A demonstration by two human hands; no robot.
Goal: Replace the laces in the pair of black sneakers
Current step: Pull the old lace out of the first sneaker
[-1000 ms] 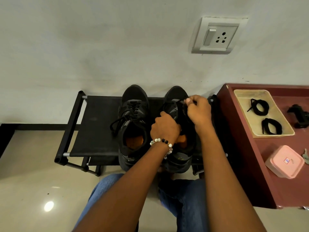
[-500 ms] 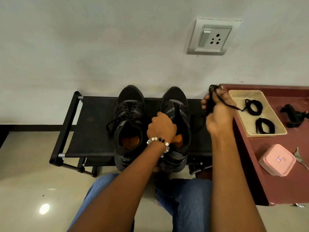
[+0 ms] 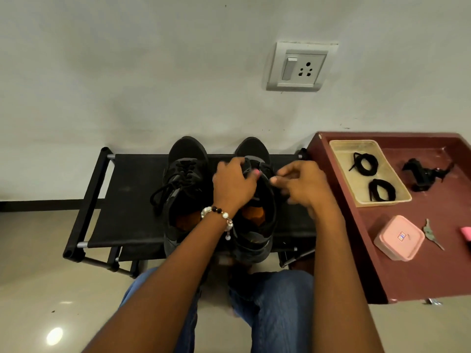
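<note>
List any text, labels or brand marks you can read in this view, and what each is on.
No text here is legible.
Pink lidded box: a small red-and-blue mark on the lid, too small to read.
Wall socket plate: no visible lettering.
Black sneakers: no visible logo or wording.

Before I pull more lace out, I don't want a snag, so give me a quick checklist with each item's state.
1. Left hand steadies the right black sneaker by its tongue: ok.
2. Right hand has hold of the lace: cannot tell, blurred.
3. Right sneaker fully unlaced: cannot tell, hands cover it.
4. Left black sneaker untouched and laced: ok.
5. Two coiled black laces ready in the beige tray: ok.
</note>
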